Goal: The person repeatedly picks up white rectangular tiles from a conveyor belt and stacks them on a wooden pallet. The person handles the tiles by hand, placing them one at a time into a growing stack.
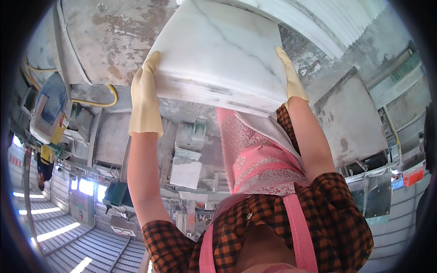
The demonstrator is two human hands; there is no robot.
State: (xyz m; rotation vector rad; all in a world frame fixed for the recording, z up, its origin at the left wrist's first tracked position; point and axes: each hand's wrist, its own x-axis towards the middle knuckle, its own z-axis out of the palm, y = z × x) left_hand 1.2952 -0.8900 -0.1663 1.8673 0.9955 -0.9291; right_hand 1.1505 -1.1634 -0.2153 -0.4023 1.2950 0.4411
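A stack of white marble tiles with grey veins [223,43] lies in front of me, several layers showing along its blurred near edge. My left hand [146,84], in a cream rubber glove, is closed on the stack's left side, its fingertips near the top edge. On the opposite side, my right hand [292,77] wears a matching glove and grips the right edge. Both arms reach forward, with the stack between the hands. The undersides of the tiles and some of my fingers are hidden. Below the stack hangs my pink patterned apron [252,152].
A stained grey surface [107,36] spreads beyond the stack on the left, with a yellow hose [109,101] beside it. Long white ribbed pieces [359,20] run at the upper right. A grey slab [350,118] stands at the right. Another person [44,166] is at far left.
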